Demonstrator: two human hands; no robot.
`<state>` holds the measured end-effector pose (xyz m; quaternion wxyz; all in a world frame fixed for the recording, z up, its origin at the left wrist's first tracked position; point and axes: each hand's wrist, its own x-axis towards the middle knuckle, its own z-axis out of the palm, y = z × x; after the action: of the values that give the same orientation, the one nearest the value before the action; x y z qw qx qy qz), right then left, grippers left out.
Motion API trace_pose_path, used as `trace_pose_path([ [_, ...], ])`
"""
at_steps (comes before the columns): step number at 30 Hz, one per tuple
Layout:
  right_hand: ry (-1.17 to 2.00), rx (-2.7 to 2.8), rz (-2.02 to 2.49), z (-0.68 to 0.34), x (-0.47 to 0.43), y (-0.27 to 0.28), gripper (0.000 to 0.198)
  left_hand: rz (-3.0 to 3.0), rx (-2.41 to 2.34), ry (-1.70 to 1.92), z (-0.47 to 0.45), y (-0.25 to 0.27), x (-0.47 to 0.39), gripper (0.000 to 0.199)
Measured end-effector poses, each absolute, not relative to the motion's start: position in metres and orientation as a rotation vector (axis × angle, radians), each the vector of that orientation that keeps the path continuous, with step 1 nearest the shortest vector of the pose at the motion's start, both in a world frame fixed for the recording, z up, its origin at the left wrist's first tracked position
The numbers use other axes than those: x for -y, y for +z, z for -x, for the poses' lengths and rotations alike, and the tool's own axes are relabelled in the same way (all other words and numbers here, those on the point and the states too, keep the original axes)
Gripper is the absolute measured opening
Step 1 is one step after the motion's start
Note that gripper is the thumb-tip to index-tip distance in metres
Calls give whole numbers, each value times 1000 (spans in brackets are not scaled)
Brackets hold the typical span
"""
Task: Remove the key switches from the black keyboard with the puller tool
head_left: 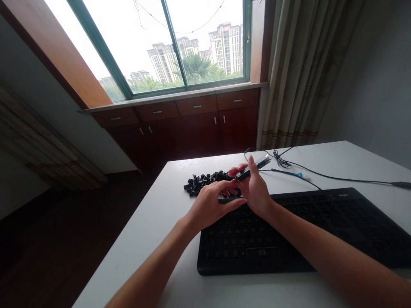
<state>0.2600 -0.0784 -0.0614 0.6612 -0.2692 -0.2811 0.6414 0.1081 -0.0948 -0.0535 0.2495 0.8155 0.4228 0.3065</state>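
Note:
A black keyboard (321, 231) with its keycaps removed lies on the white table (154, 222). Beyond its far left corner sits a pile of loose black keycaps (205, 182). My right hand (255, 188) holds a long black keycap (243, 173) by its end, just above the keyboard's far left corner. My left hand (212, 205) hovers beside it with fingers reaching toward the pile and a long black bar (229, 199) under its fingertips; whether it grips the bar I cannot tell.
A small dark tool (263, 161) lies on the table behind my hands. The keyboard's black cable (337, 176) and a blue-tipped cable (289, 173) run across the far side. Curtains hang at the right, wooden cabinets stand under the window.

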Motion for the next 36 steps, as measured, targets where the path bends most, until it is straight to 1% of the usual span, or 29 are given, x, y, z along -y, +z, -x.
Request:
trace_pose_path([
  [4,1437,737,641,-259,79,-64,51,-2218,-1135,869,-110,-55,95,29],
  [6,1394,792,679,-259,79,-65,47,-2185,-1125,873,-108,-53,93,25],
  [12,1269,719,807,-261,77,-66,32,-2016,-1164,963,-101,-50,84,31],
  [18,1319,665,735,-257,78,-63,30,-1835,-1160,1039,-100,-51,80,35],
  [22,1258,732,682,-258,80,-61,34,-1682,-1155,1143,-99,-49,78,38],
  [26,1354,673,643,-261,81,-59,33,-1636,-1168,1202,-99,-47,77,38],
  [29,1384,640,629,-262,79,-58,33,-1629,-1163,1168,-100,-49,77,39],
  [36,1364,740,735,-260,82,-58,42,-1680,-1115,1104,-100,-54,77,38],
])
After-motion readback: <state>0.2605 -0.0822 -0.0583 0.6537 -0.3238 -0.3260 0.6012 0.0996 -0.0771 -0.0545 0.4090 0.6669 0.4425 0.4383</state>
